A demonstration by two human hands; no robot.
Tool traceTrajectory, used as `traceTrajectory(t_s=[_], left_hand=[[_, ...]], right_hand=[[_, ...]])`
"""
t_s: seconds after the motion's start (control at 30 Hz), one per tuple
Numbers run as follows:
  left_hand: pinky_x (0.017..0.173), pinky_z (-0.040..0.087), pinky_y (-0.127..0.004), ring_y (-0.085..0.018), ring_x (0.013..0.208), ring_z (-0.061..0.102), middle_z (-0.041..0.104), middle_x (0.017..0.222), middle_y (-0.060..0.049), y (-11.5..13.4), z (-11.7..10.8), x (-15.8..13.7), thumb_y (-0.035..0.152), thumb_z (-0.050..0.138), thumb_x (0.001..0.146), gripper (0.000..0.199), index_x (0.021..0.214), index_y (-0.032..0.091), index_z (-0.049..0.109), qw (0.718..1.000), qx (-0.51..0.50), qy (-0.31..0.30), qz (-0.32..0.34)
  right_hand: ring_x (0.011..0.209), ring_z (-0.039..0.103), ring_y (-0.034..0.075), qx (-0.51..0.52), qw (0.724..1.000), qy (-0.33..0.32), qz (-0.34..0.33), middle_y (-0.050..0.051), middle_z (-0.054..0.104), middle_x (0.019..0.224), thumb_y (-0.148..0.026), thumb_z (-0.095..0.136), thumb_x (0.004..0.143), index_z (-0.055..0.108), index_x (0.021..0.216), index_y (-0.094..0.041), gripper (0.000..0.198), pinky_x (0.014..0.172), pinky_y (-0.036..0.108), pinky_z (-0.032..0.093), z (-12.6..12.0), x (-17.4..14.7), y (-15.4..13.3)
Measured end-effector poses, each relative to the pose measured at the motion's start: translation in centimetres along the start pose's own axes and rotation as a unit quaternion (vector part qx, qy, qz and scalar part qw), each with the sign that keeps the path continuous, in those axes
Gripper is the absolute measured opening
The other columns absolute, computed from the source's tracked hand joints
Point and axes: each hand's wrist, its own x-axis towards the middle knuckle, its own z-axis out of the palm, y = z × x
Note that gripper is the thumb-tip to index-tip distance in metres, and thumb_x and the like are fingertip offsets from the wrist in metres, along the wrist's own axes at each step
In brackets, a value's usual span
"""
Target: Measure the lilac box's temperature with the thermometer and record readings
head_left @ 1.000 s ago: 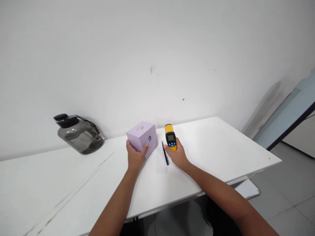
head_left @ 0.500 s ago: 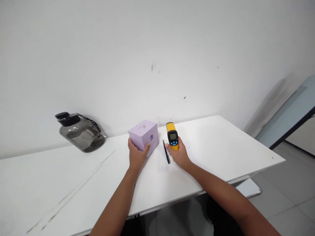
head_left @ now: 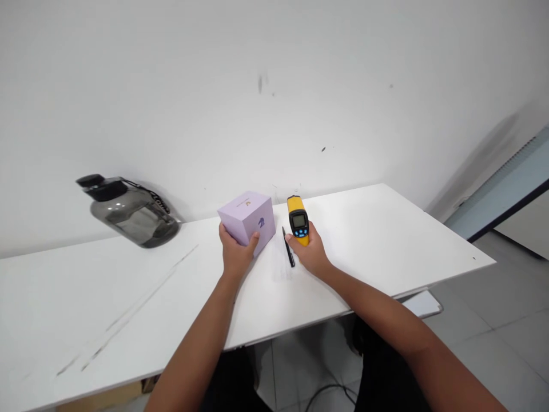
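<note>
Left hand [head_left: 234,256] is still gripping the lilac cubic cardboard box [head_left: 249,220], right hand [head_left: 315,252] the yellow-black plastic thermometer gun [head_left: 297,215] beside it, work seemingly pausing.

The lilac box [head_left: 250,218] looks closed to me, gold mark on top, purple emblem on one side, a corner facing the white table's [head_left: 364,252] near edge; just to its right the yellow-and-black thermometer gun [head_left: 297,215] points away, grey screen and blue buttons showing
</note>
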Motion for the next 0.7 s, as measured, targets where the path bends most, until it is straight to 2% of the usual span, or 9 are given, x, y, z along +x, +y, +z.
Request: traceTrajectory(t_s=[0.17,0.7], left_hand=[[0.129,0.035,-0.052,-0.037,0.157,0.038,0.033,0.168,-0.022,-0.03,0.01,0.07,0.052,0.089,0.071,0.117,0.163,0.021,0.023,1.000,-0.007,-0.005,0.009],[0.131,0.031,-0.053,-0.038,0.159,0.036,0.031,0.168,-0.024,0.26,0.06,-0.01,0.053,0.088,0.072,0.116,0.162,0.020,0.022,1.000,-0.005,-0.005,0.009]], right_hand=[[0.073,0.056,0.017,-0.011,1.000,-0.008,-0.008,-0.004,0.057,0.082,-0.052,0.074,0.081,0.058,0.109,-0.026,0.042,0.068,0.031,0.048,-0.01,-0.25,-0.51],[0.073,0.056,0.017,-0.016,1.000,-0.010,0.006,-0.004,0.058,0.082,-0.053,0.074,0.078,0.056,0.109,-0.025,0.045,0.069,0.032,0.047,0.09,-0.30,-0.58]])
